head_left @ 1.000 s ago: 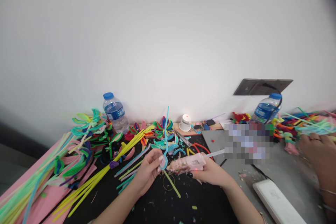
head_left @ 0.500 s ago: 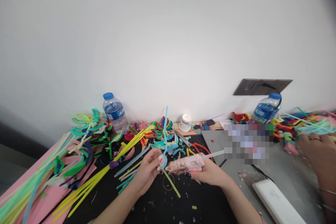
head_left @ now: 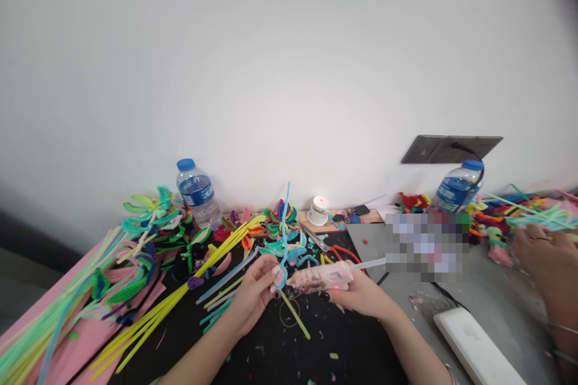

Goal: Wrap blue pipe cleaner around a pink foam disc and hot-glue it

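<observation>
My left hand (head_left: 253,292) pinches a light-blue pipe cleaner (head_left: 284,231), curled into a small loop at the fingertips with a long end standing up. A yellow-green pipe cleaner (head_left: 295,314) slants down below the loop; whether the two are joined, I cannot tell. In my right hand (head_left: 363,296) is a pink hot glue gun (head_left: 324,277), its nozzle pointing left, close beside the loop. A translucent glue stick (head_left: 369,263) sticks out of its back, and a small red light glows on it. Fingers hide part of the loop.
Bundles of yellow pipe cleaners (head_left: 180,298) and pipe-cleaner flowers (head_left: 151,210) lie left. Behind are a water bottle (head_left: 197,192), a white spool (head_left: 318,212) and orange-handled pliers (head_left: 341,251). To the right are a white power strip (head_left: 474,346) and another person's hand (head_left: 542,258).
The glue gun has shifted slightly right and its nozzle sits a little higher beside the loop. My left hand has barely moved. The other person's hand has moved slightly.
</observation>
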Demonstrator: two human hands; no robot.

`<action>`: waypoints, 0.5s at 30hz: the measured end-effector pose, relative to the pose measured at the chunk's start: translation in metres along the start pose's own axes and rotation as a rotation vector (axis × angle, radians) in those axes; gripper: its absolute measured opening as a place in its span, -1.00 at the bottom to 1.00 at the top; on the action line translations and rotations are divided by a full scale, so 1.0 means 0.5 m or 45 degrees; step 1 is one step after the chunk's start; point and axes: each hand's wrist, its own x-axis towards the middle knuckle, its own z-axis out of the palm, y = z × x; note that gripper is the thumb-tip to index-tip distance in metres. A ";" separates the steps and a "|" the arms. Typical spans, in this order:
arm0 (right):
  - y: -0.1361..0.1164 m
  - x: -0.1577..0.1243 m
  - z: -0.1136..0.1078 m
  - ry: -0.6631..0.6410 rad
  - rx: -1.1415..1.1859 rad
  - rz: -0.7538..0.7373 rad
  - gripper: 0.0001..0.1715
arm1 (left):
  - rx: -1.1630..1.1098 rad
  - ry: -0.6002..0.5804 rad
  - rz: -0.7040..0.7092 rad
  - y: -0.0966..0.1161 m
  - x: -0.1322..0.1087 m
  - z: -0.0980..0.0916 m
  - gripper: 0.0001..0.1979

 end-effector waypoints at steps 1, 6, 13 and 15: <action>-0.003 0.000 0.000 0.010 0.009 0.004 -0.63 | 0.002 0.000 0.000 -0.001 0.000 0.000 -0.81; -0.007 0.002 0.001 -0.035 0.006 -0.003 -0.72 | 0.011 -0.018 0.009 -0.001 0.000 -0.001 -0.83; -0.015 -0.002 -0.007 0.027 0.077 0.082 -0.63 | 0.069 -0.025 -0.010 0.005 -0.006 0.009 -0.85; -0.016 -0.002 -0.009 0.021 0.075 0.115 -0.59 | 0.105 -0.053 -0.006 0.005 -0.008 0.011 -0.86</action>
